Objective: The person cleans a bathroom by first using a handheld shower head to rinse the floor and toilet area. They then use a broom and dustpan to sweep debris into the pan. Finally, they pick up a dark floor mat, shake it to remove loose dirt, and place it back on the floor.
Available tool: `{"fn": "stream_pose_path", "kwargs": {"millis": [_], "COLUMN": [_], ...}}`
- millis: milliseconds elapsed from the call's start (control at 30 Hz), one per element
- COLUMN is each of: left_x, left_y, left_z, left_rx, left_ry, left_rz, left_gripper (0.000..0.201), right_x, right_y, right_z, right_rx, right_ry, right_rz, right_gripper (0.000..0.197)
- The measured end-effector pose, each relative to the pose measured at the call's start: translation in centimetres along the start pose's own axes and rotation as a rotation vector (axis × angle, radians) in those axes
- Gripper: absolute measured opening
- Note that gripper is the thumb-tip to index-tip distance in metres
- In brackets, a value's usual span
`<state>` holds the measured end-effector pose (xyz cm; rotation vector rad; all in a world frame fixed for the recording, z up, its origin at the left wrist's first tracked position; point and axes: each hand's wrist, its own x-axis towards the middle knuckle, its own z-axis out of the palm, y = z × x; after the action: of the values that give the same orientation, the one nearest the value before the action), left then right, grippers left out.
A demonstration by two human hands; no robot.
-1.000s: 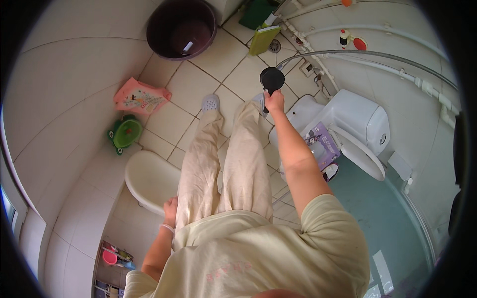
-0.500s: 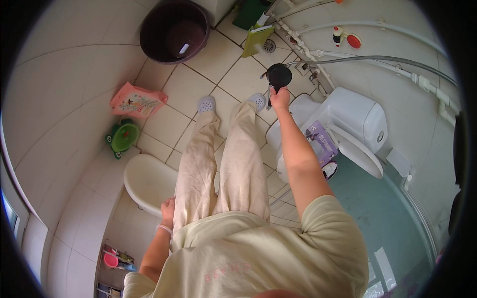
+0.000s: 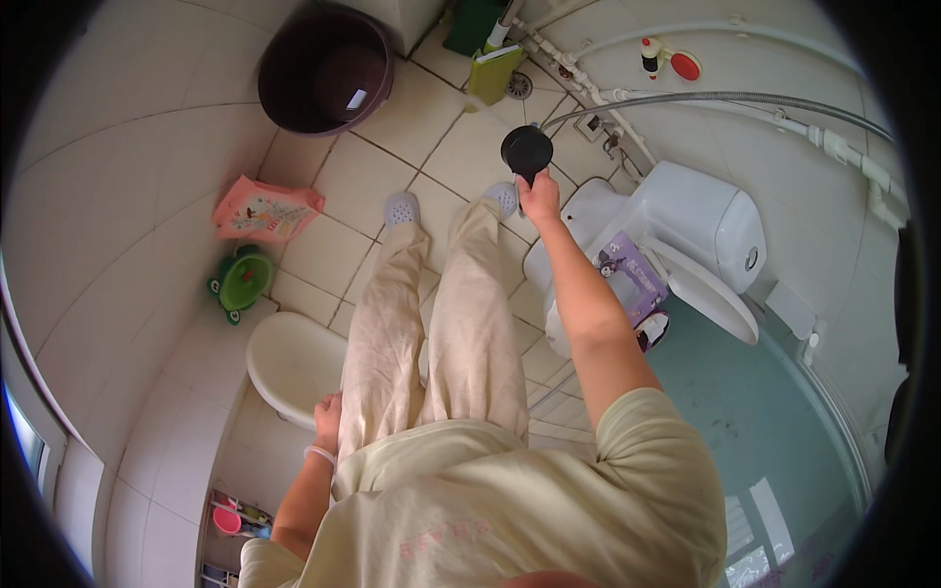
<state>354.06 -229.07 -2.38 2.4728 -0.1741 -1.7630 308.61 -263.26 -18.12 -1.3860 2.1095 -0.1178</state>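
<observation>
My right hand [image 3: 538, 196] is closed round the handle of a black shower head [image 3: 527, 150], held out over the tiled floor beyond my feet. A grey flexible hose [image 3: 725, 96] runs from it toward the right wall. A faint streak, perhaps water, shows in front of the shower head, near the green-yellow broom-like tool [image 3: 493, 73]. My left hand [image 3: 327, 419] hangs beside my left thigh, against the beige trousers [image 3: 382, 343]. Its fingers are curled; whether they grip anything is hidden.
A dark round tub [image 3: 328, 69] stands far left, a pink bag [image 3: 267, 209] and a green frog-shaped basin [image 3: 243, 280] nearer. Close by my left hand is a white sink [image 3: 284, 358]. On the right is a toilet [image 3: 686, 211] with its lid up, beside a glass panel [image 3: 745, 392].
The shower head in my right hand has swung slightly to the left, and the faint streak has shifted left with it. My left hand stays by my thigh.
</observation>
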Motion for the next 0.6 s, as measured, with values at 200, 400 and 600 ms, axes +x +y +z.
{"fn": "stream_pose_path", "kwargs": {"millis": [200,400,600], "left_x": [-0.8,-1.2,-1.3], "left_y": [1.4,1.2,-2.0], "left_z": [0.2,0.7,1.9], "left_rx": [0.015,-0.041,-0.188], "left_ry": [0.017,0.003,-0.004], "left_rz": [-0.008,0.005,-0.054], "left_gripper": [0.028,0.027,0.026], "right_x": [1.5,4.4,11.9], "right_y": [-3.2,-6.9,-17.1], "right_z": [-1.3,-4.0,-7.8], "right_rx": [0.182,-0.032,-0.291], "right_ry": [0.105,0.044,-0.036], "right_rz": [-0.157,-0.152,-0.362], "right_gripper": [0.042,0.041,0.041]}}
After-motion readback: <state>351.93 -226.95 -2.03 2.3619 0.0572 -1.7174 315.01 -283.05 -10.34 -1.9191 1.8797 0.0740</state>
